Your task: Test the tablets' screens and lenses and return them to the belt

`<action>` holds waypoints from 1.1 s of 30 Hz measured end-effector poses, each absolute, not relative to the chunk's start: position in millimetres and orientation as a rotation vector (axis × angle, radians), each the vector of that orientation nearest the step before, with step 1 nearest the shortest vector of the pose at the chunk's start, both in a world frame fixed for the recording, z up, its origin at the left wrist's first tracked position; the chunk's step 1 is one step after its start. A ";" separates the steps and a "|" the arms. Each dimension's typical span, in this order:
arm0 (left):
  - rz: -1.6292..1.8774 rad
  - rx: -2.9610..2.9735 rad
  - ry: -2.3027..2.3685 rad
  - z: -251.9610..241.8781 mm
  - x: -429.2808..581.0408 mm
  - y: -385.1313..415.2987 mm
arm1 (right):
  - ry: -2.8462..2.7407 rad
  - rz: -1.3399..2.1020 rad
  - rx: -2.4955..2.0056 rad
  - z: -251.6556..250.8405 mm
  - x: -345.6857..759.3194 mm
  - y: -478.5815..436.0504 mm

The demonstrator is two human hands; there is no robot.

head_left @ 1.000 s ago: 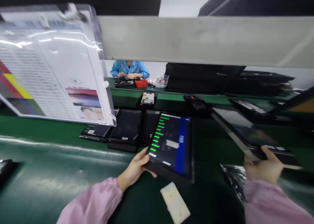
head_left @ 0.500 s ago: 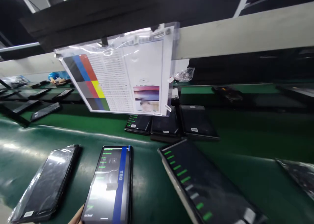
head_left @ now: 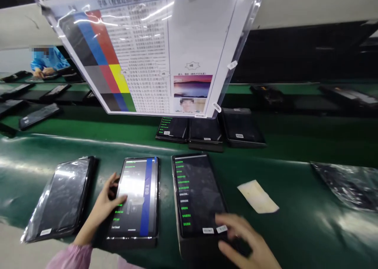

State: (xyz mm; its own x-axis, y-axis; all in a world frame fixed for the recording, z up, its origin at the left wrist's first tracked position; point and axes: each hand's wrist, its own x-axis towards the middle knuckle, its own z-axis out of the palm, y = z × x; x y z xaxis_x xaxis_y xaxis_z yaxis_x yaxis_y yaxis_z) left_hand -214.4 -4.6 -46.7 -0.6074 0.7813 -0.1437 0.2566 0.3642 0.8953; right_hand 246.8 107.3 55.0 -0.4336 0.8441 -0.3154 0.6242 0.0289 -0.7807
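My left hand [head_left: 104,206] grips the left edge of a lit tablet [head_left: 149,218], thumb over the screen and fingers partly hidden behind the edge. That screen shows a blue stripe, "T80" and green text lines. To its right, a second tablet [head_left: 201,190] lies on a dark block, with green and white text lines on a black screen and two white labels at its bottom. My right hand [head_left: 245,237] is at that tablet's lower right corner, fingers apart, fingertips over the edge. Whether they touch it I cannot tell.
A film-wrapped tablet [head_left: 65,198] lies left. A cream cloth or paper piece [head_left: 258,197] and a clear plastic bag [head_left: 348,184] lie right. Ahead hangs a sleeved test chart [head_left: 147,64], above several tablets [head_left: 243,127] on the bench. A person in blue [head_left: 49,60] works at far left.
The right-hand tablet has gone from slanted to nearly straight beside the lit one. My right hand has come into view. My left hand has moved up the lit tablet's edge. The view has tilted down.
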 end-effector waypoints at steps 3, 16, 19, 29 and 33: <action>1.369 0.839 2.137 -33.1 -225.8 47.1 | -2.076 1.045 -1.507 53.1 224.1 174.2; 0.934 1.424 2.057 12.1 -191.8 166.7 | -1.631 1.335 -1.314 5.0 199.7 264.8; 0.794 1.529 2.067 9.0 -175.9 168.6 | -1.563 1.338 -1.276 2.3 202.5 263.5; 0.513 1.675 2.197 5.8 -147.8 164.1 | -1.505 1.324 -1.254 -5.9 200.9 260.2; 0.440 1.702 2.256 6.5 -137.6 169.7 | -1.514 1.293 -1.244 -7.6 200.8 258.5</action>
